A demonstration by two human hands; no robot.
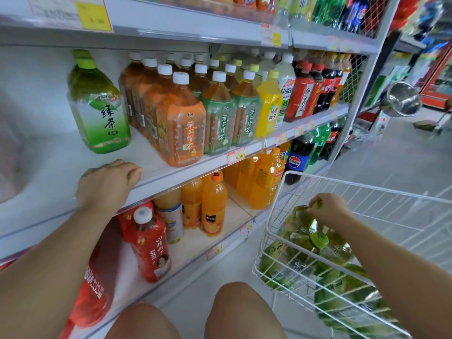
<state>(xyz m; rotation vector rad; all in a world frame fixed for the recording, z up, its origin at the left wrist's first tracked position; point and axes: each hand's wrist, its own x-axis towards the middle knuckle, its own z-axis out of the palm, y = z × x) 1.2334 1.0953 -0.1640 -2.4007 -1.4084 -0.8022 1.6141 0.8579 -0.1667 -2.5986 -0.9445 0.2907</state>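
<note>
A white wire basket [276, 211] at the lower right holds several green tea bottles lying on their sides. My right hand [329, 210] is inside the basket and grips the cap end of one green tea bottle [297, 221]. Another green-capped bottle [319, 240] lies just below it. My left hand [107, 184] rests with curled fingers on the front edge of the middle shelf [171, 177], holding nothing. One green tea bottle [97, 106] stands alone on that shelf above my left hand.
Orange and green tea bottles [181, 126] fill the middle shelf to the right. Red bottles [151, 245] and orange juice bottles [212, 204] stand on the shelf below. My knees show at the bottom. The aisle floor [391, 162] runs on past the basket.
</note>
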